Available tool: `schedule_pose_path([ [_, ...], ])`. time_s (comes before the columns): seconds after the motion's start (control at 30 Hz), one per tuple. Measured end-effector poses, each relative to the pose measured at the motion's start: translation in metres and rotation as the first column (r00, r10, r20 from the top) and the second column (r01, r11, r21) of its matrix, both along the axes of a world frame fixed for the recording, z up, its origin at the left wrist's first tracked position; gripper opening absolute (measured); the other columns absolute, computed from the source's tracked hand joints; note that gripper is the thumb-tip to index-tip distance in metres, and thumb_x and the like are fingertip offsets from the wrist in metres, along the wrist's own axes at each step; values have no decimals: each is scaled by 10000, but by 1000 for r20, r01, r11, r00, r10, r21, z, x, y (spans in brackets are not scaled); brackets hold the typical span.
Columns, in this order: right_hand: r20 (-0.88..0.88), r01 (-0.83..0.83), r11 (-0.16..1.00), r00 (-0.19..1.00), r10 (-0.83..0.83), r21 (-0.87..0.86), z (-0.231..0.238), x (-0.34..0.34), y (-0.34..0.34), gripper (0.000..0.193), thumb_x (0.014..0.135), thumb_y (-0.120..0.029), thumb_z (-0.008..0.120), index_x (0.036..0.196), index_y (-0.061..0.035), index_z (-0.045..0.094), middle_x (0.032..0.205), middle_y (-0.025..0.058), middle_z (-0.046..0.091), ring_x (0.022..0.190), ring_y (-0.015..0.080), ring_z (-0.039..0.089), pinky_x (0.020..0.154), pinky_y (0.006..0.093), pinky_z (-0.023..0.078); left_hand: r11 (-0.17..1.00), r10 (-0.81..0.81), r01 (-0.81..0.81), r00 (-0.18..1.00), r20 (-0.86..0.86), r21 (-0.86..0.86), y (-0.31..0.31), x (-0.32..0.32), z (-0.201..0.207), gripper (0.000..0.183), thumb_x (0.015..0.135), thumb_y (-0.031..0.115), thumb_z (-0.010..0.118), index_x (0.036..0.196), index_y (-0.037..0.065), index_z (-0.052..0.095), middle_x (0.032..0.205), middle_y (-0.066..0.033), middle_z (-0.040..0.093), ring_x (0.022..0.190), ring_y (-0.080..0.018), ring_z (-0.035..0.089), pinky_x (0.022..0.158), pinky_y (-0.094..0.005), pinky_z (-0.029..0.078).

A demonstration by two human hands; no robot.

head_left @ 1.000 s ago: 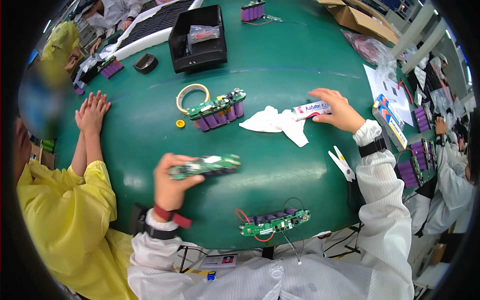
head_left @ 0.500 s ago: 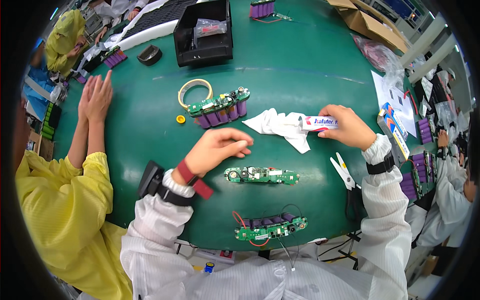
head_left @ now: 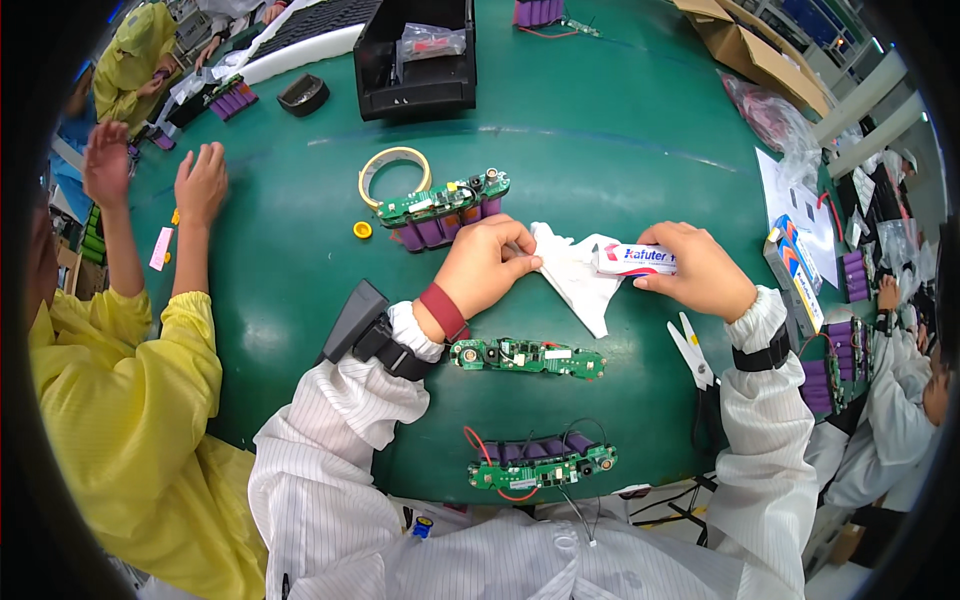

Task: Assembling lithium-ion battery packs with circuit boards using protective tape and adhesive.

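Observation:
My right hand (head_left: 697, 268) grips a white glue tube (head_left: 630, 260) with blue and red print, thumb below and fingers above. One end of the tube rests against a crumpled white cloth (head_left: 575, 283). The cloth's left edge is pinched between thumb and fingers of my left hand (head_left: 487, 262). Just behind that hand stands a purple battery pack with a green circuit board (head_left: 440, 212). In front of my hands lies a narrow green circuit board (head_left: 527, 358). Closer to me is another battery pack (head_left: 543, 462) with red and black wires.
White-bladed scissors (head_left: 692, 352) and an upright glue box (head_left: 793, 275) are at the right. A tape roll (head_left: 365, 185), yellow cap (head_left: 363, 230) and black bin (head_left: 416, 95) lie left and behind. A co-worker in yellow (head_left: 130, 380) sits left, both hands (head_left: 203, 187) raised over the table.
My left hand has moved right and taken hold of the cloth, which has shifted and spread. My right hand still holds the tube. The co-worker's hands have parted.

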State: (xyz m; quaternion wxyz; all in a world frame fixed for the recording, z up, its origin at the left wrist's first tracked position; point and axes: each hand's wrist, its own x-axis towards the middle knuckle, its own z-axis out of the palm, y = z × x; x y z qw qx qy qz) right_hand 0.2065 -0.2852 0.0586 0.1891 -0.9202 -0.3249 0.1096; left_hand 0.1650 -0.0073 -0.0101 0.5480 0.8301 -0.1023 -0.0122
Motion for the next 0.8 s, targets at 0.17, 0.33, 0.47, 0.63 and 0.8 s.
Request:
schedule_pose_path([
  [0.17,22,-32,999,999,31,30,-3,3,3,348,735,-230,763,994,-48,619,934,136,640,897,318,599,798,406,464,986,-85,80,996,-26,-147,-2,-3,-1,155,787,-1,713,912,-32,627,949,-57,619,826,-121,624,742,-247,528],
  [0.33,54,-61,998,997,59,32,-4,3,3,346,732,-227,763,994,-52,618,932,128,640,902,318,594,805,407,455,951,-143,120,988,-61,-284,-5,-2,-1,231,792,-38,701,1004,-33,609,1006,-75,631,887,-143,639,795,-250,541],
  [0.47,50,-65,997,997,63,43,-1,-1,7,348,734,-228,759,1002,-57,616,928,114,637,906,307,585,806,401,442,965,-61,36,994,-88,-261,-6,-2,3,165,801,-19,700,948,-46,629,959,-78,666,871,-129,649,773,-255,543],
  [0.63,103,-70,998,992,70,3,4,-6,15,348,740,-235,752,1014,-69,617,933,96,630,918,286,572,831,383,413,997,-4,-5,994,114,79,-4,-3,-1,120,789,7,692,891,-36,646,845,-105,667,793,-184,668,689,-298,530],
  [0.8,255,-52,996,965,67,-66,11,-14,18,347,736,-242,750,1012,-78,619,940,79,631,916,263,565,831,373,397,939,-104,-59,891,442,338,-8,0,-16,155,792,33,650,926,-33,606,819,-169,587,737,-367,591,655,-414,481],
])
